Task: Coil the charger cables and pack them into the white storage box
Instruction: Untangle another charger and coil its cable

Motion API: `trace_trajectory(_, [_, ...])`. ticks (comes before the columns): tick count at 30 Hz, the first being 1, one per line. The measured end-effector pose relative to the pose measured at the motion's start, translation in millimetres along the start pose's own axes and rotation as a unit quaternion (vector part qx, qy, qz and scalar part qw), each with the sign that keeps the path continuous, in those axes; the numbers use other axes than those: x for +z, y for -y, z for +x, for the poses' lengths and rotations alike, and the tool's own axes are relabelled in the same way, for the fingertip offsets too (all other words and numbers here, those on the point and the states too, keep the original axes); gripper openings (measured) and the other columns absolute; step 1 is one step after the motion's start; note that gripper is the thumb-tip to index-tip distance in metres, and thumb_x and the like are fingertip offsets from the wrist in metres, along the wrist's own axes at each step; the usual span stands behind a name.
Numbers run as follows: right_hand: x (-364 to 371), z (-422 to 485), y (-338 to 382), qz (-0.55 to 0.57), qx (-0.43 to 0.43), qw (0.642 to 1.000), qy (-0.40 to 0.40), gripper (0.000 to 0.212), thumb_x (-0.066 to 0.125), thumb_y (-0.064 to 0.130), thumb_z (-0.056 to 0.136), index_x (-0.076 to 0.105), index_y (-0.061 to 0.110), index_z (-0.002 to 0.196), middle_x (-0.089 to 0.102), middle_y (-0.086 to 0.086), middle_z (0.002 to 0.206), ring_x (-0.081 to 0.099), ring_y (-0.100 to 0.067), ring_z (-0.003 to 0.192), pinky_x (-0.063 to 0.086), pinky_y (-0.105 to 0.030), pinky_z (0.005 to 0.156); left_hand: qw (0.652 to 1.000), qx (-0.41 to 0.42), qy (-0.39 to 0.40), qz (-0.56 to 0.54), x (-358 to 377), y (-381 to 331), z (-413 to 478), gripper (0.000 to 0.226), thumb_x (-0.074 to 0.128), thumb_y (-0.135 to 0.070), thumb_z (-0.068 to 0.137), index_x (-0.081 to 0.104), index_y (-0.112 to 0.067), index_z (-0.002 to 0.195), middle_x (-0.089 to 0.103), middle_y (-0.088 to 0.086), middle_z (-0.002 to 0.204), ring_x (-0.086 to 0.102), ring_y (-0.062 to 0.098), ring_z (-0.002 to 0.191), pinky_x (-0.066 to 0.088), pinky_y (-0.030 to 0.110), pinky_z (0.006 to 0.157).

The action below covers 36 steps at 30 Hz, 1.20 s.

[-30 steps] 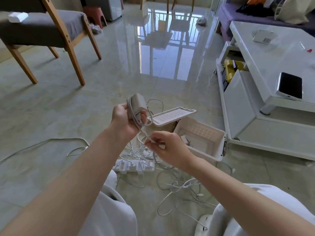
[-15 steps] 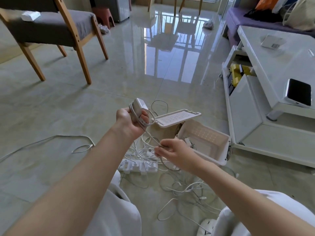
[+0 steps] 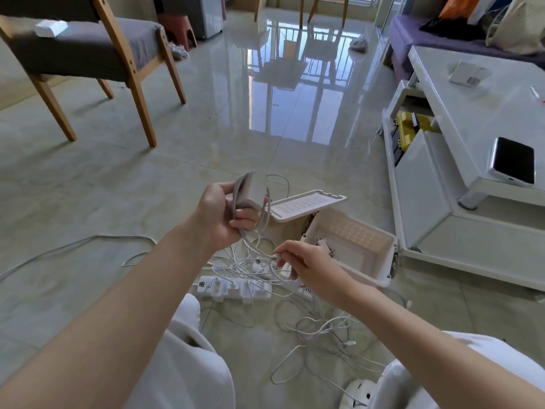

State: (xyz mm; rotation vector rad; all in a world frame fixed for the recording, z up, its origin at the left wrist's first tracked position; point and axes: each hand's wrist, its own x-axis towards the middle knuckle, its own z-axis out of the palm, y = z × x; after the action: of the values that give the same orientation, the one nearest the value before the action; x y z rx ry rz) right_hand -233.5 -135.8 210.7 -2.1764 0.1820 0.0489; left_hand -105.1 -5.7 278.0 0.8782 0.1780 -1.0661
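Note:
My left hand [image 3: 224,214] grips a white charger brick [image 3: 250,190] with loops of its white cable wound around it. The cable [image 3: 259,231] runs down from the brick to my right hand [image 3: 303,261], which pinches it just above a tangle of white cables [image 3: 318,323] on the floor. The white storage box [image 3: 386,267] stands open on the floor right behind my right hand, with a small plug or two inside. Its perforated lid [image 3: 306,203] lies propped beside it, just right of the brick.
A white power strip [image 3: 230,287] lies under the tangle. Another long cable [image 3: 88,243] trails off to the left. A wooden chair [image 3: 94,54] stands far left. A low white table [image 3: 472,119] with a phone [image 3: 513,163] borders the right.
My right hand has moved down and away from the brick, drawing the cable out. My left hand has turned the brick slightly. The camera has tilted a little.

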Motion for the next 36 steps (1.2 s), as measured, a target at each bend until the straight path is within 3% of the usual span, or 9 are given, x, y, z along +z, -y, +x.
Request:
trace_trajectory(4, [3, -4, 2, -0.032, -0.014, 0.999, 0.026, 0.019, 0.043, 0.012, 0.098, 0.053, 0.015, 0.114, 0.059, 0.007, 0.087, 0.058, -0.007, 0.062, 0.043, -0.01, 0.052, 0.997, 0.004, 0.014, 0.07, 5, 2, -8, 0.033, 0.036, -0.024, 0.091, 0.054, -0.001, 0.077, 0.05, 0.01, 0.067, 0.029, 0.007, 0.028, 0.011, 0.012, 0.029])
trace_trajectory(7, [0, -3, 1, -0.061, -0.009, 0.998, 0.01, 0.016, 0.046, 0.012, 0.097, 0.06, 0.008, 0.104, 0.061, 0.004, 0.083, 0.065, -0.014, 0.073, 0.043, -0.008, 0.052, 0.965, 0.036, -0.034, 0.258, 6, 5, -7, 0.036, 0.037, -0.033, 0.096, 0.051, -0.004, 0.08, 0.05, 0.009, 0.062, 0.03, 0.007, 0.027, 0.013, 0.009, 0.028])
trace_trajectory(10, [0, -2, -3, -0.111, -0.008, 0.994, -0.011, 0.016, 0.049, 0.011, 0.095, 0.062, 0.007, 0.104, 0.061, 0.004, 0.083, 0.063, -0.012, 0.075, 0.042, -0.007, 0.059, 0.917, 0.016, -0.055, 0.394, 7, 14, -4, 0.045, 0.037, -0.049, 0.095, 0.051, -0.009, 0.081, 0.05, 0.005, 0.053, 0.027, 0.008, 0.029, 0.013, 0.011, 0.031])
trace_trajectory(13, [-1, -1, -4, -0.126, 0.006, 0.992, -0.01, 0.017, 0.056, 0.007, 0.09, 0.064, 0.008, 0.106, 0.062, 0.001, 0.088, 0.057, -0.012, 0.082, 0.042, -0.014, 0.073, 0.907, 0.024, -0.066, 0.414, 7, 13, -3, 0.05, 0.041, -0.059, 0.09, 0.052, -0.012, 0.079, 0.043, -0.001, 0.043, 0.026, 0.008, 0.029, 0.013, 0.011, 0.034])
trace_trajectory(17, [-9, 3, 0, -0.112, 0.044, 0.993, 0.0, 0.013, 0.062, 0.013, 0.088, 0.067, 0.012, 0.1, 0.064, 0.004, 0.087, 0.058, -0.01, 0.08, 0.046, -0.017, 0.073, 0.865, 0.096, -0.088, 0.484, 4, 6, -5, 0.059, 0.068, -0.054, 0.068, 0.047, -0.012, 0.104, 0.048, 0.001, 0.062, 0.035, 0.007, 0.037, 0.028, 0.018, 0.034])
trace_trajectory(23, [-21, 4, 6, 0.063, 0.089, 0.993, 0.051, 0.012, 0.062, 0.009, 0.088, 0.059, 0.012, 0.1, 0.069, 0.004, 0.077, 0.066, -0.001, 0.066, 0.051, -0.015, 0.067, 0.753, 0.136, -0.088, 0.638, -4, 8, -4, 0.063, 0.084, -0.015, 0.066, 0.043, -0.018, 0.114, 0.056, 0.003, 0.091, 0.057, 0.015, 0.068, 0.051, 0.029, 0.054])
trace_trajectory(27, [-27, 4, 13, 0.267, 0.101, 0.958, -0.012, 0.014, 0.054, 0.0, 0.09, 0.056, 0.005, 0.103, 0.066, -0.004, 0.076, 0.06, -0.001, 0.057, 0.046, -0.011, 0.056, 0.755, 0.087, -0.033, 0.649, -8, 12, -6, 0.068, 0.08, -0.004, 0.069, 0.04, -0.02, 0.122, 0.054, 0.002, 0.095, 0.057, 0.012, 0.075, 0.052, 0.022, 0.052])
trace_trajectory(33, [-22, 0, 13, 0.361, 0.111, 0.926, 0.008, 0.015, 0.045, 0.0, 0.094, 0.056, 0.008, 0.099, 0.064, -0.003, 0.073, 0.053, -0.002, 0.053, 0.041, -0.01, 0.05, 0.765, 0.127, -0.021, 0.631, -12, 20, 1, 0.055, 0.081, -0.006, 0.066, 0.049, -0.02, 0.109, 0.059, 0.001, 0.094, 0.061, 0.013, 0.079, 0.052, 0.021, 0.062])
trace_trajectory(36, [-22, 1, 12, 0.394, 0.111, 0.912, 0.014, 0.016, 0.043, 0.002, 0.095, 0.057, 0.009, 0.098, 0.067, 0.0, 0.069, 0.052, -0.005, 0.057, 0.042, -0.014, 0.056, 0.733, 0.169, -0.05, 0.657, -14, 21, 3, 0.05, 0.084, -0.015, 0.063, 0.053, -0.024, 0.102, 0.061, -0.003, 0.091, 0.061, 0.015, 0.081, 0.054, 0.025, 0.066])
